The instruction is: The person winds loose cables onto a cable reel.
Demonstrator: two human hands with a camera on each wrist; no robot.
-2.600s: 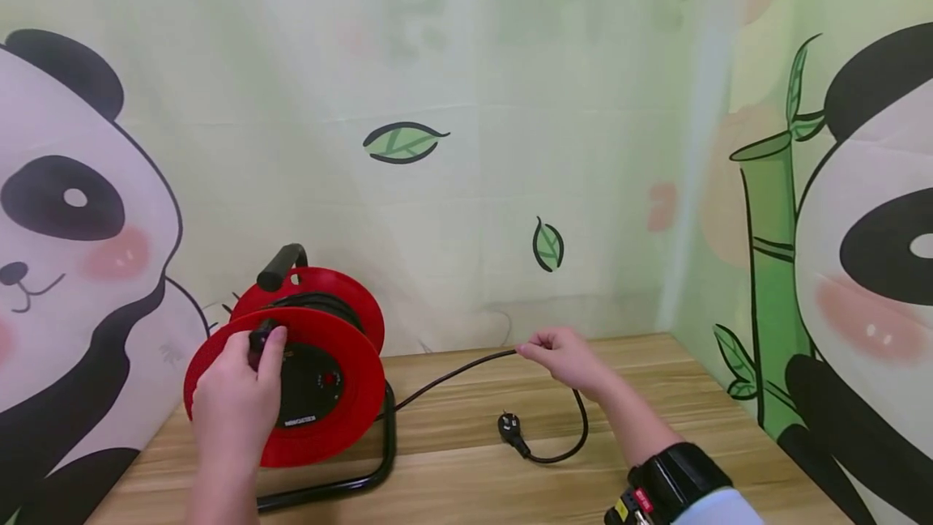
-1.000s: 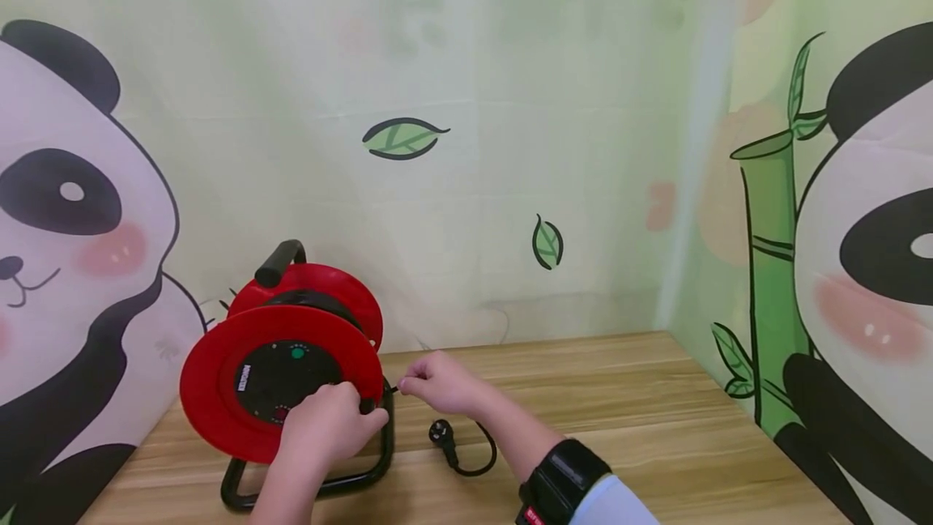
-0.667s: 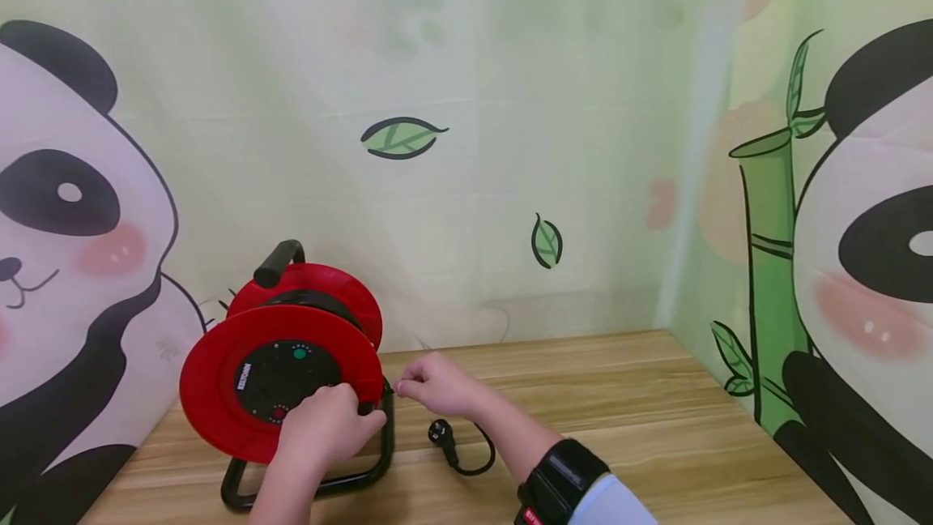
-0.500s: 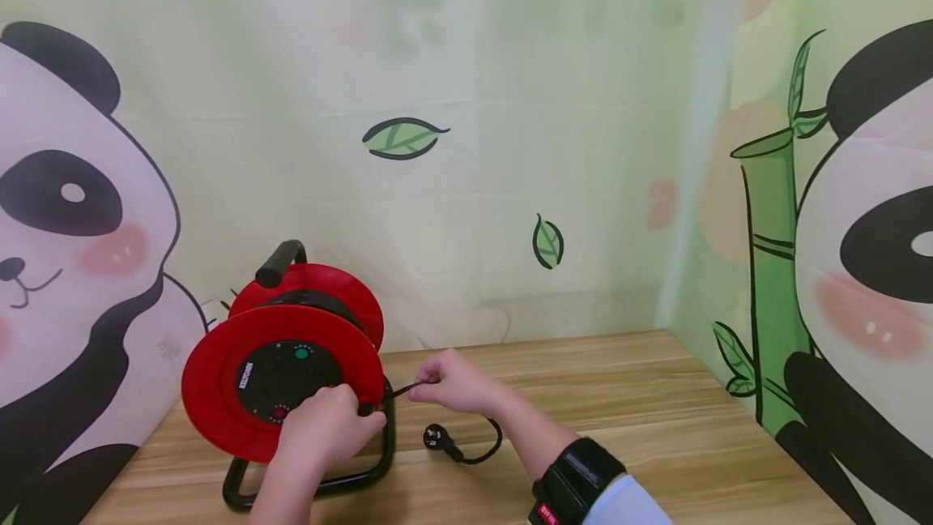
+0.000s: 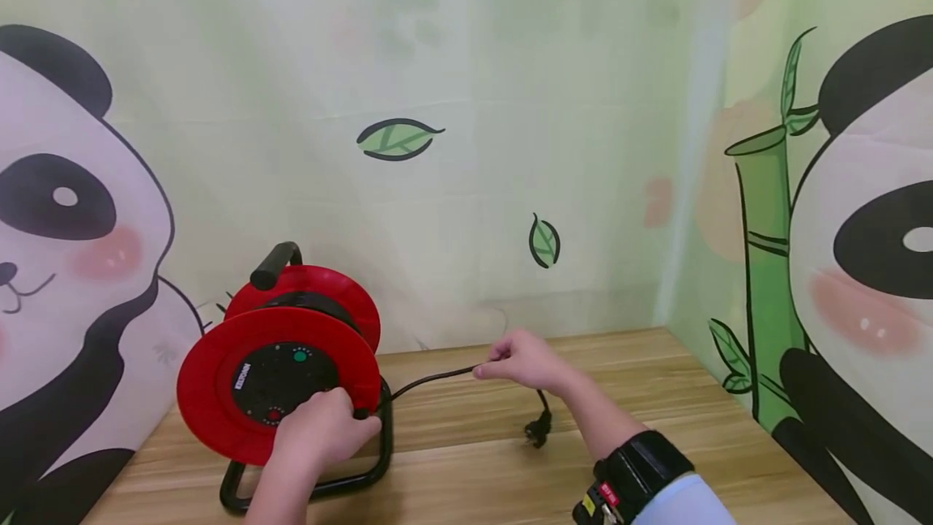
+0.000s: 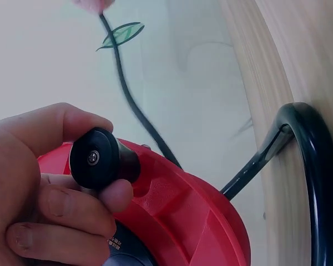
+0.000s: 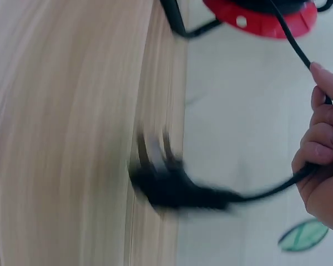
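Observation:
A red cable reel (image 5: 207, 403) with a black centre panel (image 5: 273, 383) stands at the left of the table. My left hand (image 5: 317, 432) grips its black crank knob (image 6: 94, 158), thumb and fingers round it, at the lower right of the front disc. From the reel's right side a black cable (image 5: 430, 377) runs up to my right hand (image 5: 528, 361), which pinches it above the table. Beyond the fingers a short end hangs down with a black power plug (image 5: 538, 429) on it. In the right wrist view the plug is blurred, its pins showing.
A black tube frame (image 5: 386, 444) carries the reel, with a black carry handle (image 5: 273, 266) on top. Wood-grain table (image 5: 452, 476) extends to the right. Behind it hangs a printed cloth (image 5: 466, 185) with pandas and leaves.
Earlier, my left hand swung the knob from upper left to lower right, then stayed there. My right hand moved in towards the reel, then back rightward along the cable; the plug has lifted.

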